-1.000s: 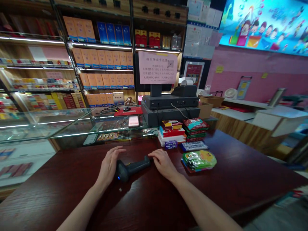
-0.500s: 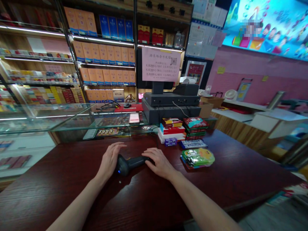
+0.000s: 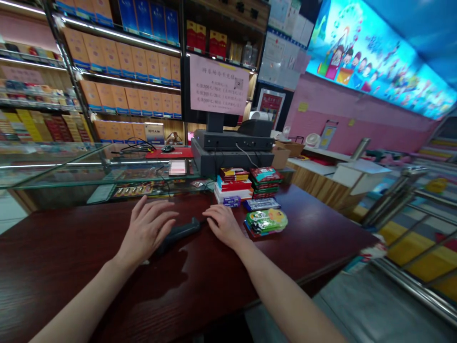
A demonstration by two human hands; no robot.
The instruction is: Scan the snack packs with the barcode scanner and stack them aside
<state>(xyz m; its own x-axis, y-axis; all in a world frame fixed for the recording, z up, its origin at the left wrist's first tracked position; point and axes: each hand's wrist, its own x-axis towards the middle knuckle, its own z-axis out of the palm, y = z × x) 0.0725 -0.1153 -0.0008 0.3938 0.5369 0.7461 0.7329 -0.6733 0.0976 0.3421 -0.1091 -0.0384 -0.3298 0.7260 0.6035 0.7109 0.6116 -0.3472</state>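
A dark grey handheld barcode scanner lies on the dark red wooden counter. My left hand is spread over its head end and hides that end from view. My right hand rests on the counter with its fingertips at the scanner's handle end. Neither hand's fingers wrap around the scanner. Just beyond my right hand stands a short stack of red and white packs.
Stacked packs and green foil snack packets sit on the counter to the right. Behind them stand a glass display case and a black cash register. Shelves of boxed goods fill the back wall.
The whole view has swung and tilted, shifting the counter left in the picture. My left hand has moved over the scanner's head end, which showed earlier. My right hand stays near the handle.
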